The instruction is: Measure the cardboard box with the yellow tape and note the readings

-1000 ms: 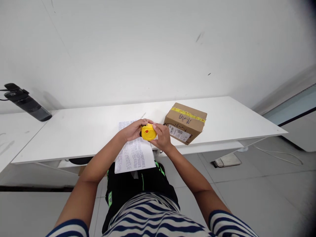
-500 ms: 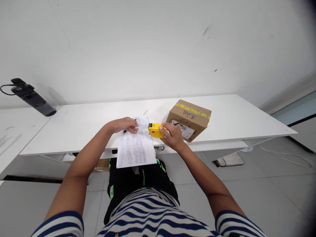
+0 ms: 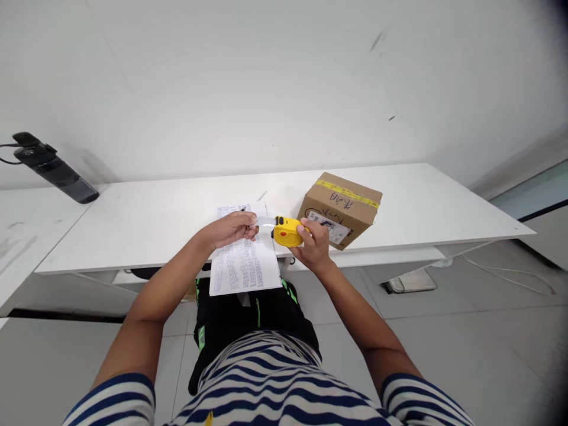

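Observation:
My right hand (image 3: pixel 314 244) is closed round a yellow tape measure (image 3: pixel 287 231) with a red button, held just above the white table's (image 3: pixel 146 228) front edge. A short length of pale tape blade (image 3: pixel 265 220) runs left from the case. My left hand (image 3: pixel 231 228) pinches the end of that blade, fingers together. Both hands hover over a printed sheet of paper (image 3: pixel 243 269) that hangs over the table edge. A taped cardboard box (image 3: pixel 341 208) with a label and handwriting stands just right of my right hand.
A dark water bottle (image 3: pixel 53 168) stands at the far left on a neighbouring table. A white wall rises behind the table. On the grey floor at the right lie a flat white device (image 3: pixel 410 281) and a cable (image 3: pixel 506 275).
One second ago both hands cupped the tape measure together. They have since drawn apart: the right hand carried the case rightwards toward the box while the left kept the blade end, pulling blade out.

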`<state>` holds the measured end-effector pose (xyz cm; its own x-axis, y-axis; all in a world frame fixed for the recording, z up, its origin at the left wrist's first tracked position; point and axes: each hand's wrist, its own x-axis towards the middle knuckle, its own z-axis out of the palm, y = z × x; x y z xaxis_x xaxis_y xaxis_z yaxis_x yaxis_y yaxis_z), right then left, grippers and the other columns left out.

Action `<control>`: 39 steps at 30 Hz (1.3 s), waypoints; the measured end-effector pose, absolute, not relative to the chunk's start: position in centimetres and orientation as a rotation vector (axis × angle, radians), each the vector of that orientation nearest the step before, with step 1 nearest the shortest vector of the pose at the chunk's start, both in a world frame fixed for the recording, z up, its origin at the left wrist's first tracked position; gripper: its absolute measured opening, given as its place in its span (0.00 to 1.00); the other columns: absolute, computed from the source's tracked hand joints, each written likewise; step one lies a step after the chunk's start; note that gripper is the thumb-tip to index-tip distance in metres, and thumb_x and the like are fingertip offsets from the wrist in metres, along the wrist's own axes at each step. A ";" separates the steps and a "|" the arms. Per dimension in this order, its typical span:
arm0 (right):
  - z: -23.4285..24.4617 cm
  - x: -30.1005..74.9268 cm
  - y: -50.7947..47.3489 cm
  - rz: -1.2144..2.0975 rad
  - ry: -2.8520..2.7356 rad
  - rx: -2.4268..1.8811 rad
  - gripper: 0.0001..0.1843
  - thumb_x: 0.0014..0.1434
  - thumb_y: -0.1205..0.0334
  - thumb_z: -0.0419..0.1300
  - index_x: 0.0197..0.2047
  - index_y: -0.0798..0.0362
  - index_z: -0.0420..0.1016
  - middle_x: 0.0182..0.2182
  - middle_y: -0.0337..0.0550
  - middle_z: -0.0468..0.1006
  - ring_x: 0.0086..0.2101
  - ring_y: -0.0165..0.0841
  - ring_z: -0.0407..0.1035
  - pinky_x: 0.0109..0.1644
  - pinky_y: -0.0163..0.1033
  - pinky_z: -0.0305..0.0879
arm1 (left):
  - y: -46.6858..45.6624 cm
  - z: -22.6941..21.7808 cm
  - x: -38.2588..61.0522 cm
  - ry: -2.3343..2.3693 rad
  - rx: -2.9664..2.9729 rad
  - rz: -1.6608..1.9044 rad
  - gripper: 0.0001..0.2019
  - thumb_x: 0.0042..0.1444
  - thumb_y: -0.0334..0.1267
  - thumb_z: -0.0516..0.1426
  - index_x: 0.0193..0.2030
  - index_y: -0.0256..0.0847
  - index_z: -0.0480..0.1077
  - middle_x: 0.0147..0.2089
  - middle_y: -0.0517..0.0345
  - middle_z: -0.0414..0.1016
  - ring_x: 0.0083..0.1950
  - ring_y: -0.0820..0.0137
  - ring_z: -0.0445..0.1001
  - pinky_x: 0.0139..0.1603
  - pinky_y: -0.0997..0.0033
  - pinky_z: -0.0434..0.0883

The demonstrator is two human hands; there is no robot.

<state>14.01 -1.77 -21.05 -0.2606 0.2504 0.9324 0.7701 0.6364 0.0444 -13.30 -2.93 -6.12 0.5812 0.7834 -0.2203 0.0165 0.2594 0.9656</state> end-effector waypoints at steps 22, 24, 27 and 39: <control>-10.2 25.7 -8.2 -0.787 -1.624 -0.867 0.42 0.54 0.25 0.65 0.61 0.43 0.68 0.45 0.48 0.76 0.41 0.42 0.73 0.41 0.48 0.73 | 1.6 -0.1 -1.2 0.687 1.785 0.449 0.15 0.59 0.41 0.64 0.51 0.42 0.75 0.49 0.52 0.78 0.37 0.74 0.72 0.43 0.65 0.71; -9.9 26.1 -8.5 -0.763 -1.591 -0.909 0.41 0.56 0.25 0.63 0.62 0.43 0.67 0.44 0.47 0.76 0.41 0.42 0.74 0.42 0.49 0.74 | 1.3 -1.3 -0.4 0.662 1.787 0.514 0.14 0.61 0.47 0.63 0.49 0.41 0.77 0.45 0.54 0.77 0.36 0.74 0.70 0.41 0.67 0.71; -9.9 26.9 -8.8 -0.660 -1.549 -0.933 0.41 0.56 0.22 0.62 0.59 0.44 0.69 0.42 0.46 0.76 0.39 0.41 0.74 0.41 0.48 0.73 | 0.5 -2.2 0.1 0.677 1.801 0.555 0.20 0.59 0.55 0.66 0.49 0.42 0.78 0.42 0.55 0.77 0.39 0.73 0.71 0.42 0.68 0.71; -9.9 27.9 -5.8 0.043 -1.110 -1.445 0.48 0.54 0.10 0.35 0.32 0.48 0.68 0.22 0.38 0.70 0.24 0.34 0.67 0.26 0.38 0.59 | 3.5 0.6 4.6 1.041 1.871 0.604 0.23 0.61 0.51 0.63 0.22 0.42 0.61 0.23 0.64 0.60 0.26 0.76 0.57 0.32 0.69 0.56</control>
